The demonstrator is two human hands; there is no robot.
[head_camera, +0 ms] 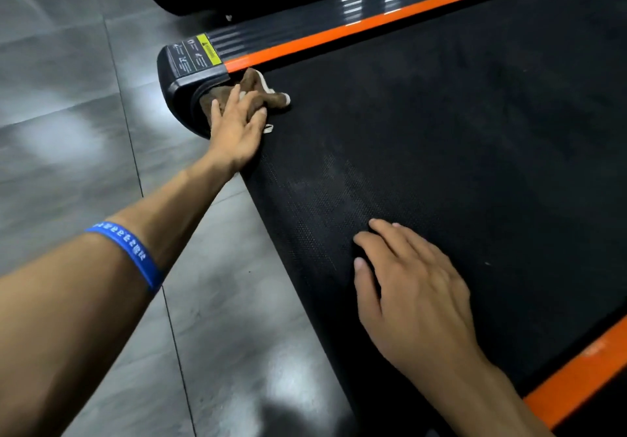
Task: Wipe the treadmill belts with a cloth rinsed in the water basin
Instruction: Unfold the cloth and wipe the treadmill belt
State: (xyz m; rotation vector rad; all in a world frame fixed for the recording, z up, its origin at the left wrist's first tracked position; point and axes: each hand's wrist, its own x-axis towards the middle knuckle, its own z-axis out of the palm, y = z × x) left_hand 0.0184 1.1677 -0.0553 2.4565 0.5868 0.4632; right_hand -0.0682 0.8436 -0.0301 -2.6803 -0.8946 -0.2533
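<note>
**Careful, the cloth is right at the belt's end**

Here, in the head view, the left hand lies flat on a brown cloth. The fingers look mostly straight and press down on it; they do not curl round it. The cloth sits bunched up at the far corner of the black belt, touching the black end cap and just beside the orange strip.

The right hand rests on the belt nearer to the person. Its fingers are spread and loose, and it holds nothing. It seems to be propping the person up.

What could go wrong? The cloth is so close to the corner that a push could poke it into the gap by the end cap, and it may get stuck there. A loose white edge of the cloth hangs free and could catch too. The hand only presses and does not grip, so the cloth might slip away and fall on the grey floor, where it would pick up dirt. The cloth is bunched, so it may miss bits of the belt. Pale dusty marks show in the middle of the belt, so I think much wiping is left. The water basin is not in view.
</note>
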